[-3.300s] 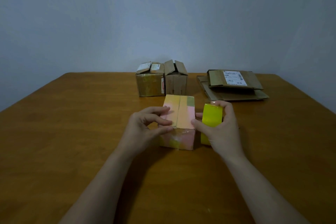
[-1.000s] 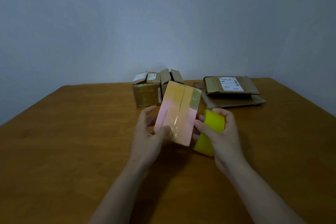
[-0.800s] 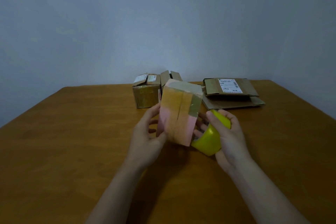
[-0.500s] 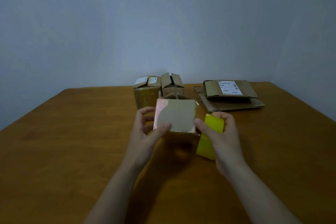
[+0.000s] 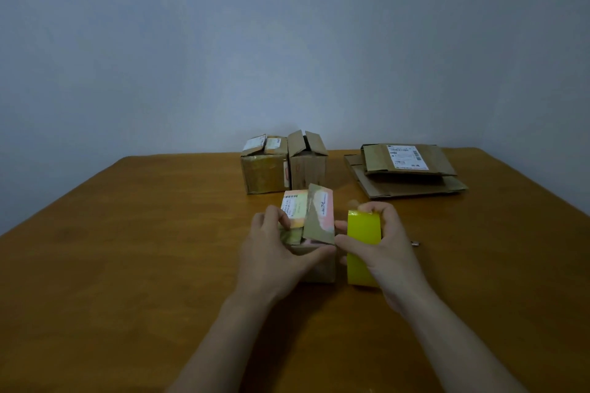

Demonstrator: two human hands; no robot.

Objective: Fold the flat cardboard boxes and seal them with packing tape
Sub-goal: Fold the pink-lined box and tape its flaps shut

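A small pink-and-tan cardboard box (image 5: 314,220) stands on the wooden table (image 5: 143,249) in front of me, its top flaps loose and partly raised. My left hand (image 5: 274,252) grips its left side and front, fingers on the left flap. My right hand (image 5: 380,246) holds a roll of yellow packing tape (image 5: 363,226) upright just right of the box, with fingertips touching the box's right edge. Two folded brown boxes (image 5: 284,166) with open flaps stand behind. A stack of flat cardboard boxes (image 5: 405,169) lies at the back right.
A small metallic object (image 5: 415,244) lies on the table right of my right hand. A plain wall rises behind the table's far edge.
The box was lifted off the table, tipped and turned over in my hands, then set back down with its untaped flaps up. The yellow tape roll stayed in my right hand.
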